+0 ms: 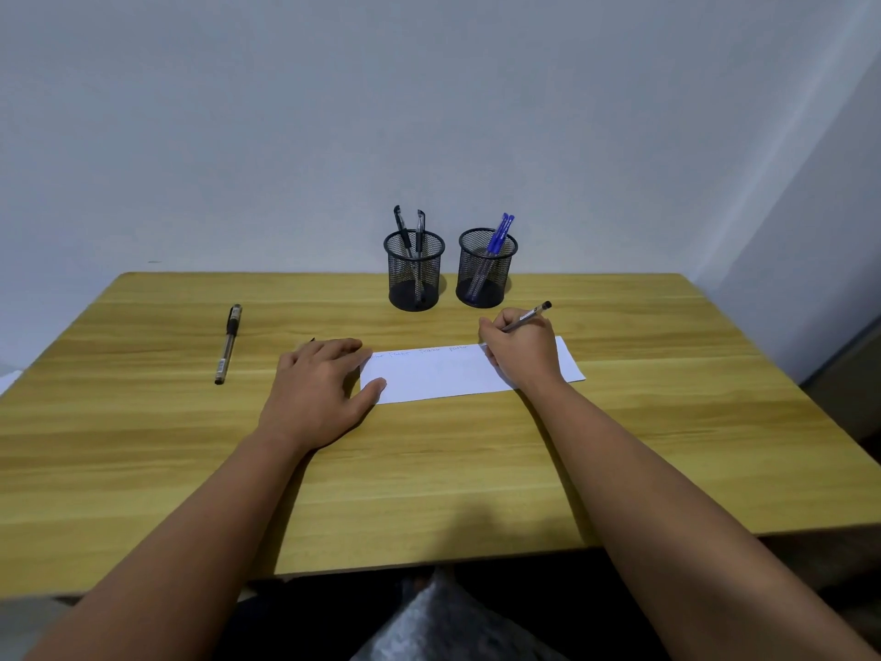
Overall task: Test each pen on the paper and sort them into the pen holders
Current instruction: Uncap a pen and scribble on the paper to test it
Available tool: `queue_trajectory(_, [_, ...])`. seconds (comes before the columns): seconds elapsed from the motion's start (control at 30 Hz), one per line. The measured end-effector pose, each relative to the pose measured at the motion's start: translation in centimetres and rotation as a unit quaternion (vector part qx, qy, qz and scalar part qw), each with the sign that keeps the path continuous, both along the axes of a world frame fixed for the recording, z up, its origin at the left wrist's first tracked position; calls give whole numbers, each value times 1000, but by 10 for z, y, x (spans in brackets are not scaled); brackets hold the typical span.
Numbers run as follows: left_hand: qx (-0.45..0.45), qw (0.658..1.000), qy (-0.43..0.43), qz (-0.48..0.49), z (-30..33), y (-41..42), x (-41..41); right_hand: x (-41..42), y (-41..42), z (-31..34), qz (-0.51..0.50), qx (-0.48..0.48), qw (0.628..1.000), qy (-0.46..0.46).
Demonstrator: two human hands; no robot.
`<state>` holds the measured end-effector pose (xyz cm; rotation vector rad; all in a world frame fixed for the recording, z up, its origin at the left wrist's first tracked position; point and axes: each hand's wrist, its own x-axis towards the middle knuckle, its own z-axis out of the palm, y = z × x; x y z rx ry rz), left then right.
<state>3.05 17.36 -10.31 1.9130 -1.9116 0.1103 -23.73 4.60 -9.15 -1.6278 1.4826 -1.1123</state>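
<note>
Under my right hand (519, 348): gripped pen (528, 317) tip on paper (443, 374), barrel slanting up-right | holders (414, 271) just beyond, right hand nearer | left hand (324, 384) flat, pinning paper edge | spare pen (229, 343) far left.

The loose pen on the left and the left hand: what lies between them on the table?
Nothing: the head view shows only bare table between the loose pen and the left hand.

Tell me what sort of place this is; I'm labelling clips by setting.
Probably a plain desk against a wall in a home or office: wooden table, mesh pen holders, paper.
</note>
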Motion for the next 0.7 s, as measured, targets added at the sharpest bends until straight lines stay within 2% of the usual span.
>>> queue_trajectory(0.7, [-3,1000,2,-1,1,0,0,2,-4,-2,-15,-5,999,-46])
